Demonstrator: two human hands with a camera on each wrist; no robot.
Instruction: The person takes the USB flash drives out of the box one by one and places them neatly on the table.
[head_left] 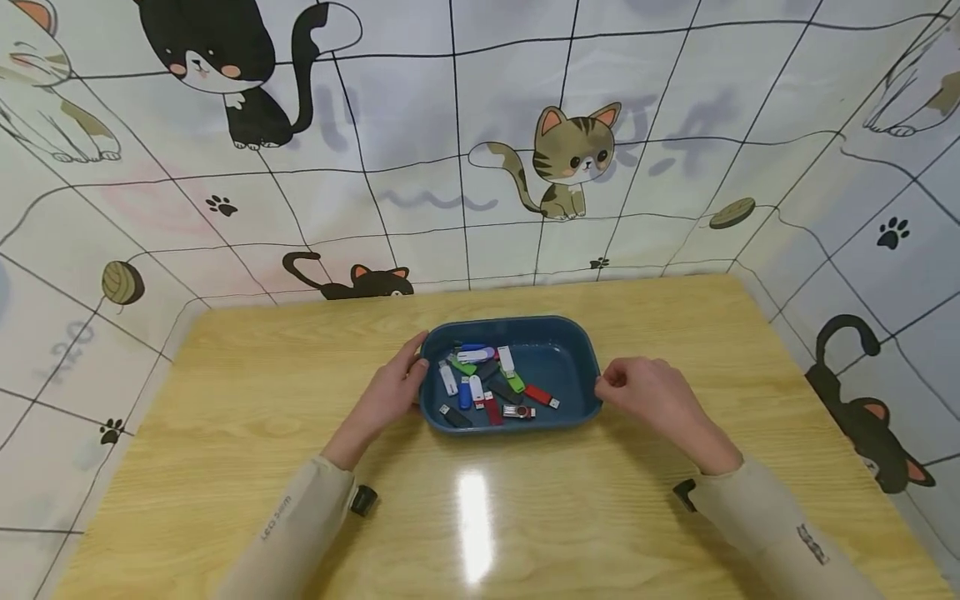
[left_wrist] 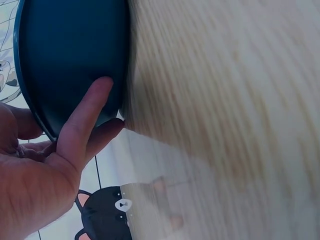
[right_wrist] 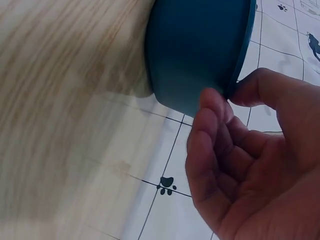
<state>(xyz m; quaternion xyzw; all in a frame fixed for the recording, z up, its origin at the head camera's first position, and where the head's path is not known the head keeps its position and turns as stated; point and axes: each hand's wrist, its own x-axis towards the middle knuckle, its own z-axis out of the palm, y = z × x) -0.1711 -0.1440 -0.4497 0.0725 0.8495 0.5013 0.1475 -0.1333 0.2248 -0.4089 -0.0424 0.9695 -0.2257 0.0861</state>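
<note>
A dark blue rectangular tray point(head_left: 558, 375) sits on the table, several USB flash drives point(head_left: 477, 390) heaped in its left and middle part. My left hand point(head_left: 390, 392) grips the tray's left end, thumb at the rim. In the left wrist view, fingers point(left_wrist: 89, 112) of that hand lie along the tray's outer wall point(left_wrist: 75, 55). At the opposite end my right hand point(head_left: 656, 404) pinches the rim between thumb and curled fingers. The right wrist view shows its fingertips point(right_wrist: 212, 102) against the tray's outer wall point(right_wrist: 195, 55).
The wooden table point(head_left: 285, 375) reaches back to a white cloth wall point(head_left: 420, 108) printed with cats and grid lines, which also stands at both sides. Small black devices point(head_left: 364, 500) sit by the sleeves at both wrists. Light glares on the tabletop in front of the tray.
</note>
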